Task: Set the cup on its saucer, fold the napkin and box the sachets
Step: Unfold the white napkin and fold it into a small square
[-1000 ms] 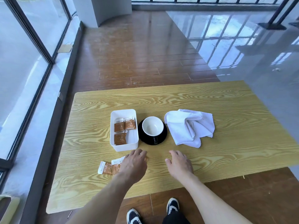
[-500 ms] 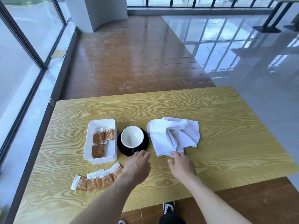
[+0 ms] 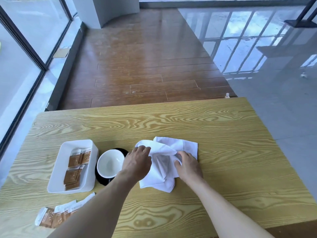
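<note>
I see the crumpled white napkin (image 3: 167, 162) lying between my two hands on the counter (image 3: 231, 152). My left hand (image 3: 137, 164) pinches its left edge with curled fingertips; my right hand (image 3: 188, 166) grips the cloth's bunched middle. Just left of my left hand, the white cup (image 3: 109, 163) sits on its black saucer (image 3: 101, 180) (partly hidden by my wrist). Further left stands the white box (image 3: 89, 169) holding some sachets (image 3: 72, 169); loose sachets (image 3: 56, 215) lie under my left forearm.

Soft white cloth napkin (image 3: 161, 170) on wood-grain table (image 3: 223, 152)
</note>
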